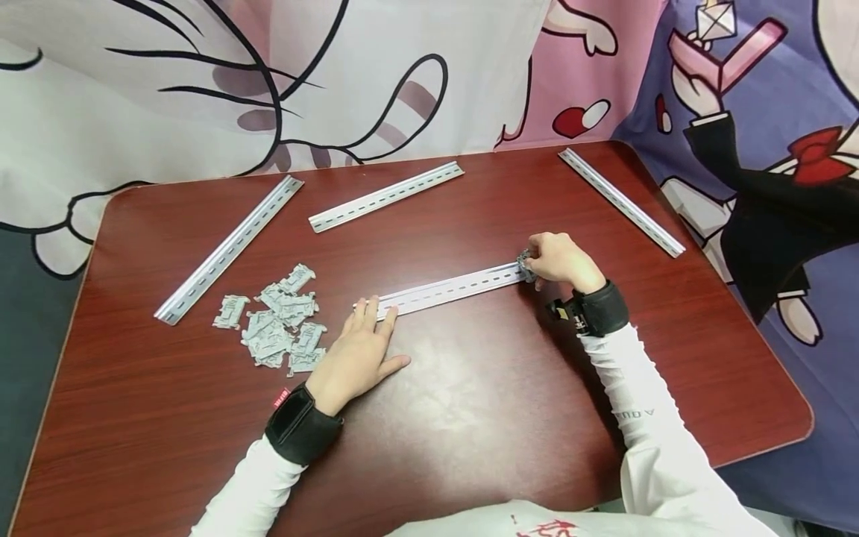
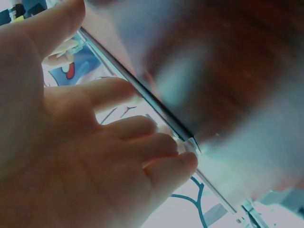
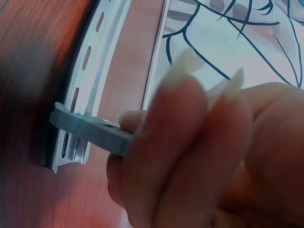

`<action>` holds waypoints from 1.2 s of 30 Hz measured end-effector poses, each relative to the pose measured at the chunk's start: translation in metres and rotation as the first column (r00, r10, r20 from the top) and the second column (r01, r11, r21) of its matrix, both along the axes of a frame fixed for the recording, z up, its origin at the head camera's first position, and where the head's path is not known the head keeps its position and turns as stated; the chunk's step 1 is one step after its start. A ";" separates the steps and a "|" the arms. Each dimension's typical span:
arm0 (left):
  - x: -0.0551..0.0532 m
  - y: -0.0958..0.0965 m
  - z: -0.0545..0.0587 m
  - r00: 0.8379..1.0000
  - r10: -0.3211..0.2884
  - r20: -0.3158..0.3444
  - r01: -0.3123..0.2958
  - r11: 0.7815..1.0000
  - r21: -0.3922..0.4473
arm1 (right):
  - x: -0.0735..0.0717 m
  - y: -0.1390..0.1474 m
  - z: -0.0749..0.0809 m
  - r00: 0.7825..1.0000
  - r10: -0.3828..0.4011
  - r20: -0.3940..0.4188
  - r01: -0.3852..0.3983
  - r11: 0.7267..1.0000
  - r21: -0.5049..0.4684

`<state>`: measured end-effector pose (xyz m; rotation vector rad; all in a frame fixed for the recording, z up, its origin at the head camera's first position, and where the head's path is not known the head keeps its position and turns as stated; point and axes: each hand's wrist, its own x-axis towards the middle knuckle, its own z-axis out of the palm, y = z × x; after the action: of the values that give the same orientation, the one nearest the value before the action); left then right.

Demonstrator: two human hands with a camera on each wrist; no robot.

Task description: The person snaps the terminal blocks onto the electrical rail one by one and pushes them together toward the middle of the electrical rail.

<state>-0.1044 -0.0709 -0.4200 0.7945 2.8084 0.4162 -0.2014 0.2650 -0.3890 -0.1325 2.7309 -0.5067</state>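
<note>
A slotted metal DIN rail (image 1: 456,289) lies across the middle of the table, slightly slanted. My left hand (image 1: 356,356) rests its outstretched fingers on the rail's left end, thumb spread to the side. At the other end, my right hand (image 1: 562,261) pinches a grey plastic DIN-rail clip (image 3: 90,129) between thumb and fingers. In the right wrist view this clip sits across the rail (image 3: 92,71), close to its cut end. Several more flat grey clips (image 1: 268,332) lie in a loose pile left of my left hand.
Three other slotted rails lie farther back: one at the left (image 1: 228,250), one at the back middle (image 1: 385,196), one at the right (image 1: 620,201). The red-brown table (image 1: 168,418) ends at a printed cloth (image 1: 403,45) behind and on the right.
</note>
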 end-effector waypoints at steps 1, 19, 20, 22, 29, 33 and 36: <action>0.000 0.000 0.000 1.000 -0.003 0.010 0.003 1.000 0.003 | 0.000 0.000 0.000 1.000 -0.002 -0.001 0.002 1.000 0.000; -0.002 -0.004 0.000 0.997 -0.016 0.069 0.015 1.000 0.009 | -0.002 0.000 -0.007 0.999 0.016 -0.045 -0.018 0.999 -0.036; -0.002 -0.004 0.000 0.997 -0.013 0.071 0.012 1.000 0.011 | -0.002 -0.001 -0.007 0.999 0.013 -0.050 -0.015 0.999 -0.037; -0.001 -0.005 0.001 0.997 -0.008 0.075 0.007 1.000 0.014 | -0.003 -0.003 -0.008 0.998 0.003 -0.057 -0.006 0.999 -0.041; 0.000 -0.005 0.001 0.998 -0.007 0.067 0.006 1.000 0.018 | -0.002 -0.007 -0.009 0.998 -0.010 -0.062 0.008 0.999 -0.038; 0.001 -0.007 0.002 0.997 -0.004 0.073 0.003 1.000 0.020 | -0.001 -0.010 -0.009 0.998 0.005 -0.057 -0.007 0.999 -0.038; 0.001 -0.008 0.003 0.998 -0.003 0.069 0.001 1.000 0.023 | 0.000 -0.012 -0.008 0.997 0.017 -0.070 -0.019 0.999 -0.037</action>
<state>-0.1031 -0.0787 -0.4165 0.7722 2.7440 0.4677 -0.2019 0.2526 -0.3969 -0.1876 2.7857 -0.5579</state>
